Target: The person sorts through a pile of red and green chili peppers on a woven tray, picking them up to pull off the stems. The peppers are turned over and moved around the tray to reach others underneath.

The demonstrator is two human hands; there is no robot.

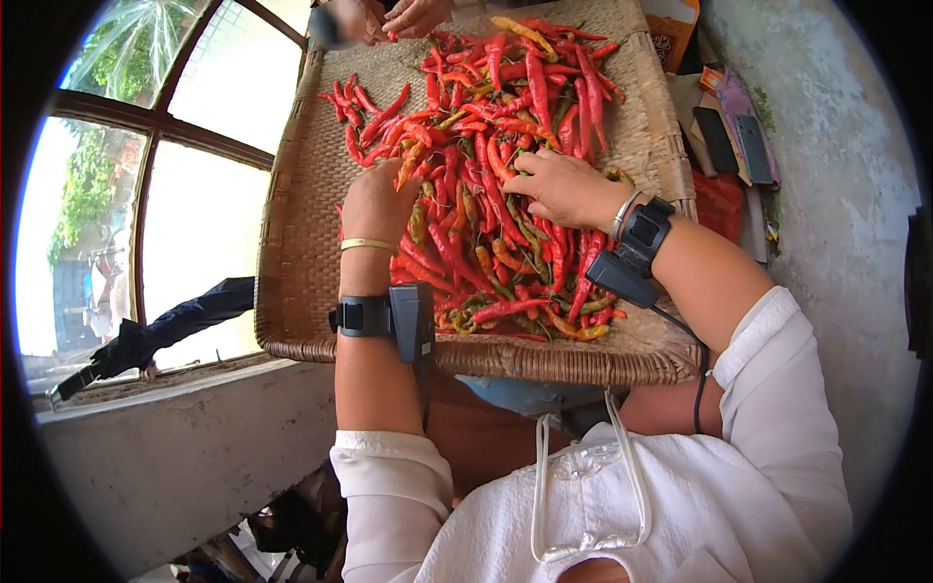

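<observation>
A heap of chili peppers, mostly red with some orange and green ones, lies in a woven basket tray. My left hand is closed at the left side of the heap, with an orange chili pepper at its fingertips. Most of that hand's fingers are hidden from above. Over the right part of the heap, my right hand reaches in with bent fingers apart, their tips touching the peppers. No pepper shows plainly in its grasp.
Another person's hands are at the tray's far edge, near loose peppers. To the left are a window and a dark folded umbrella on the sill. Two phones lie on items right of the tray, beside a wall.
</observation>
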